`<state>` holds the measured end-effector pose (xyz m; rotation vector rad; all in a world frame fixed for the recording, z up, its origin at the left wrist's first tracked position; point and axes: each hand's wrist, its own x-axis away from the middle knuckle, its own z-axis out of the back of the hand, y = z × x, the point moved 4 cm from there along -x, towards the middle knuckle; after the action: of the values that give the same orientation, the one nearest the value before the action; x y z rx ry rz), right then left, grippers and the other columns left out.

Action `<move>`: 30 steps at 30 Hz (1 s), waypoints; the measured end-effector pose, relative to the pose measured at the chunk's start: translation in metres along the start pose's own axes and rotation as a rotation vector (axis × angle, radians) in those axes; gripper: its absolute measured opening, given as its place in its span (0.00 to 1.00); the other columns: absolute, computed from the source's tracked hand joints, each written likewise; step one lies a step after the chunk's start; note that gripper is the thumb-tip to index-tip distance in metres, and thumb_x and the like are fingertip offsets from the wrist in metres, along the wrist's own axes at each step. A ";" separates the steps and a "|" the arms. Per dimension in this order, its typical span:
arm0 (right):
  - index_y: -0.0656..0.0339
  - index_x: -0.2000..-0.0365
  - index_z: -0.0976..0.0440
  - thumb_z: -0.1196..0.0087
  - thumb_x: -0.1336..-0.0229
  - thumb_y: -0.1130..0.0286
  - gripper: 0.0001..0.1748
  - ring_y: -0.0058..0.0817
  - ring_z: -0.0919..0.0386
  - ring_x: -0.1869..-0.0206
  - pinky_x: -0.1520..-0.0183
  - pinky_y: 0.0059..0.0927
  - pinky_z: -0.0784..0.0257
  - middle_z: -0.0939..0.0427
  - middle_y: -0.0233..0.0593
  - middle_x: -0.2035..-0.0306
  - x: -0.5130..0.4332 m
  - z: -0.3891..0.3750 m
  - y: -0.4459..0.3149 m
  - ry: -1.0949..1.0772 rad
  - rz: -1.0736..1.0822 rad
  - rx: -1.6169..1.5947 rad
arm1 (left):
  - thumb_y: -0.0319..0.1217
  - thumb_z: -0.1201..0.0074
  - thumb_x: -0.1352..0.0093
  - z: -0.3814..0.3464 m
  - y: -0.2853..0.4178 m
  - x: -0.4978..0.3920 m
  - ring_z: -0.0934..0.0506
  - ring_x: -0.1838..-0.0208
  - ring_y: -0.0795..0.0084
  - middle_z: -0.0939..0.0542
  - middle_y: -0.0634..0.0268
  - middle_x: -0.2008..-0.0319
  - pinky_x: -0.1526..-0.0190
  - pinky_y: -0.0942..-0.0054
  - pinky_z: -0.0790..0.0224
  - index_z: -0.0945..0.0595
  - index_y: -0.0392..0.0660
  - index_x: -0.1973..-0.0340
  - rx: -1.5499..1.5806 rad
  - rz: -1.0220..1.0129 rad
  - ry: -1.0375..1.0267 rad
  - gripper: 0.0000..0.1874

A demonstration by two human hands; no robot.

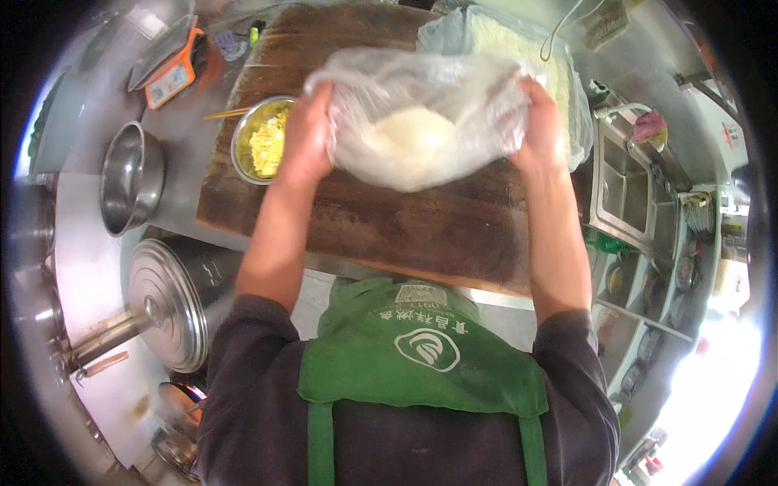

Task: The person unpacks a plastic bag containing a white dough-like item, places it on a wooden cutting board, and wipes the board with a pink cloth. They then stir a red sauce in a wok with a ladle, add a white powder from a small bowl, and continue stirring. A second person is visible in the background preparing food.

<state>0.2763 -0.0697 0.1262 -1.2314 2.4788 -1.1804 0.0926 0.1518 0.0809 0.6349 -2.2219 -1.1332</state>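
Between my two hands a clear plastic bag point(364, 73) is stretched wide over the dark wooden board point(389, 225). Inside or beneath the film shows a pale, rounded lump that looks like dough point(415, 130); the creased plastic hides which. My left hand point(307, 136) grips the bag's left edge, close beside a steel bowl point(238, 152) of chopped yellow food, perhaps egg point(266, 146). The bag's right edge is bunched in my right hand point(541, 124). That hand is near a plastic-covered tray of pale food point(504, 36) at the back right.
Chopsticks point(225, 113) stick out left of the bowl. An orange kitchen scale point(170, 79) and an empty steel basin point(134, 179) stand at left, above a large lidded pot point(167, 304). At right are a sink point(626, 182) and shelves holding dishes point(644, 291).
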 end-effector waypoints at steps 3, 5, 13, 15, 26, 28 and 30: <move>0.67 0.56 0.29 0.60 0.31 0.70 0.13 0.32 0.19 0.59 0.61 0.32 0.19 0.21 0.43 0.60 -0.032 -0.015 0.008 0.211 0.122 -0.064 | 0.39 0.53 0.24 0.010 0.022 -0.040 0.17 0.53 0.58 0.18 0.50 0.53 0.50 0.59 0.22 0.24 0.29 0.46 -0.044 -0.141 0.009 0.23; 0.69 0.57 0.29 0.60 0.32 0.72 0.12 0.30 0.21 0.63 0.64 0.31 0.21 0.22 0.42 0.63 -0.048 -0.023 0.015 0.233 0.151 -0.091 | 0.39 0.52 0.24 0.024 0.024 -0.070 0.18 0.50 0.58 0.19 0.51 0.52 0.49 0.57 0.23 0.24 0.30 0.45 -0.024 -0.077 0.044 0.23; 0.69 0.55 0.28 0.51 0.33 0.74 0.10 0.33 0.23 0.60 0.58 0.35 0.25 0.23 0.42 0.59 -0.105 0.040 0.054 0.616 0.098 0.262 | 0.41 0.50 0.25 0.075 -0.003 -0.167 0.21 0.59 0.65 0.18 0.55 0.60 0.56 0.65 0.28 0.21 0.28 0.52 -0.506 0.023 0.128 0.23; 0.70 0.52 0.28 0.49 0.34 0.73 0.13 0.32 0.24 0.58 0.58 0.35 0.26 0.24 0.42 0.58 -0.105 0.051 0.053 0.763 0.086 0.561 | 0.42 0.50 0.26 0.083 -0.014 -0.177 0.22 0.61 0.66 0.18 0.55 0.62 0.58 0.65 0.28 0.19 0.28 0.56 -0.526 0.104 0.099 0.23; 0.61 0.49 0.24 0.43 0.41 0.64 0.20 0.52 0.26 0.44 0.42 0.49 0.28 0.25 0.55 0.48 -0.202 -0.057 0.188 -0.026 0.154 2.115 | 0.40 0.44 0.29 0.105 0.014 -0.142 0.20 0.50 0.66 0.18 0.53 0.51 0.45 0.66 0.29 0.25 0.40 0.40 -0.947 -0.444 0.031 0.25; 0.60 0.48 0.24 0.43 0.40 0.60 0.23 0.55 0.27 0.44 0.39 0.47 0.30 0.26 0.56 0.46 -0.220 -0.039 0.208 0.018 0.129 2.212 | 0.36 0.43 0.29 0.126 0.026 -0.101 0.21 0.47 0.66 0.19 0.56 0.47 0.42 0.66 0.31 0.28 0.42 0.36 -0.892 -0.514 0.101 0.27; 0.59 0.47 0.25 0.44 0.40 0.59 0.24 0.56 0.28 0.43 0.40 0.48 0.30 0.26 0.57 0.46 -0.226 -0.014 0.225 0.016 0.153 2.176 | 0.35 0.43 0.29 0.152 0.034 -0.049 0.22 0.43 0.65 0.20 0.54 0.46 0.39 0.66 0.32 0.25 0.40 0.40 -0.758 -0.572 0.118 0.23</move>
<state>0.2799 0.1829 -0.0685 -0.1923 0.1493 -2.2822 0.0223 0.2866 0.0224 0.9727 -1.3509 -2.0015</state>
